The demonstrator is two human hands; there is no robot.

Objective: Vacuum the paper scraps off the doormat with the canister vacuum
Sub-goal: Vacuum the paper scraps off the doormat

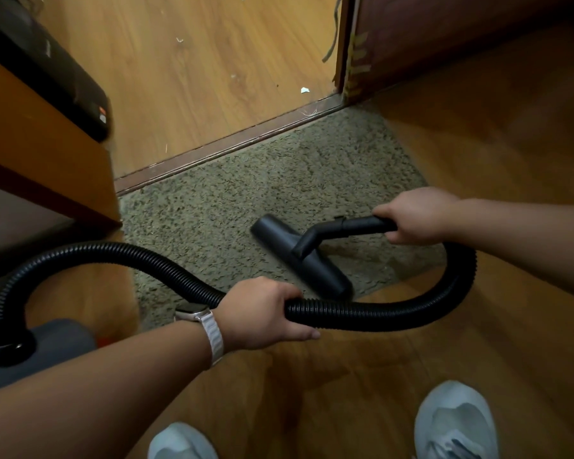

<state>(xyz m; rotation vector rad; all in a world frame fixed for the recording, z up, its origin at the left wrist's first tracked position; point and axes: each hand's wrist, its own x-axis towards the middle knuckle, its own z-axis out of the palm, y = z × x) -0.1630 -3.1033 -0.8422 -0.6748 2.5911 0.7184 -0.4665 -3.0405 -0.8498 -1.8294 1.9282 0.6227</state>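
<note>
While the right hand (415, 215) at the right of the frame wraps its fingers around the black handle tube (362, 225), the left hand (262, 313), lower and nearer the middle, clenches its fingers around the ribbed black hose (130, 252). At the end of the tube, the wide black nozzle (299, 256) rests on the greenish doormat (246, 193), lying at a slant near the mat's lower right edge. From the handle the hose loops down under the right forearm, passes through the left hand and arches over to the grey vacuum canister (63, 336) on the wooden floor (362, 376) at the lower left. A brown threshold strip (229, 140) runs along the mat's far edge, and past it, in the upper middle, a few white paper scraps (304, 90) lie on the boards. A watch (193, 308) with a pale band sits on the left wrist. Two light grey shoes (454, 422) show at the bottom, and an orange-brown cabinet (30, 144) stands at the left.
</note>
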